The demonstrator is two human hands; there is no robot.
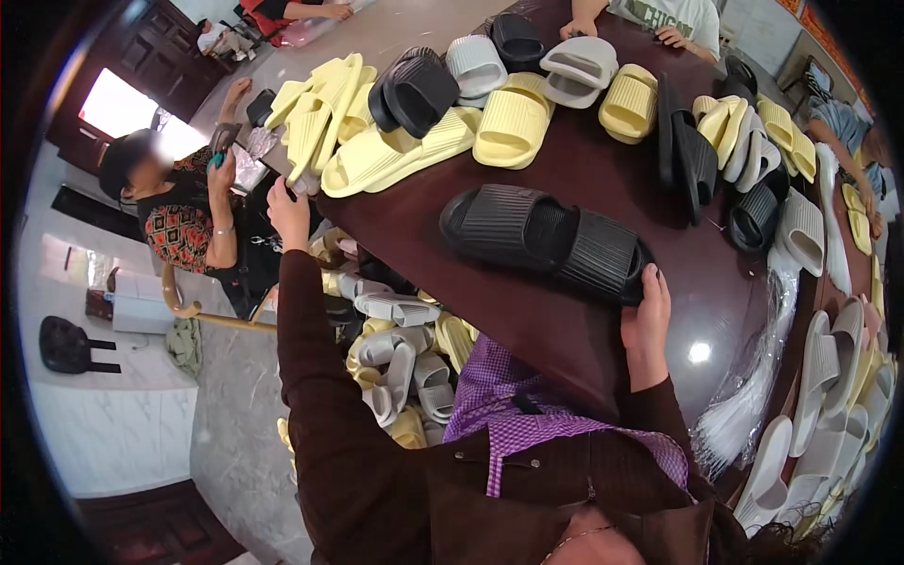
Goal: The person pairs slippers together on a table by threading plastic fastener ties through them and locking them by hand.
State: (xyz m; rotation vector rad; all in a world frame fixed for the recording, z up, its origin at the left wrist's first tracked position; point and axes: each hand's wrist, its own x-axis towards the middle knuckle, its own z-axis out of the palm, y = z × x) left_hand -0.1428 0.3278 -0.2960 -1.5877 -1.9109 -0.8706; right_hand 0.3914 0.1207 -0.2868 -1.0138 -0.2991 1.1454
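Two black ribbed slippers [508, 221] lie end to end and overlapping on the dark red table in front of me. My right hand [647, 320] grips the right end of this pair, its fingers along the toe edge and its thumb near the lower side. My left hand [289, 212] reaches out at the table's left corner, fingers stretched up beside the lowest tip of a heap of yellow slippers [325, 113]. I see nothing held in it; whether it touches the slipper is unclear.
Yellow, black and grey slippers line the far side, including a grey pair [578, 71]. Clear plastic strips [753, 386] lie at right, near stacked grey slippers [815, 367]. More slippers [400, 348] fill the space below the table's left edge. A co-worker [184, 202] sits at left; others work beyond.
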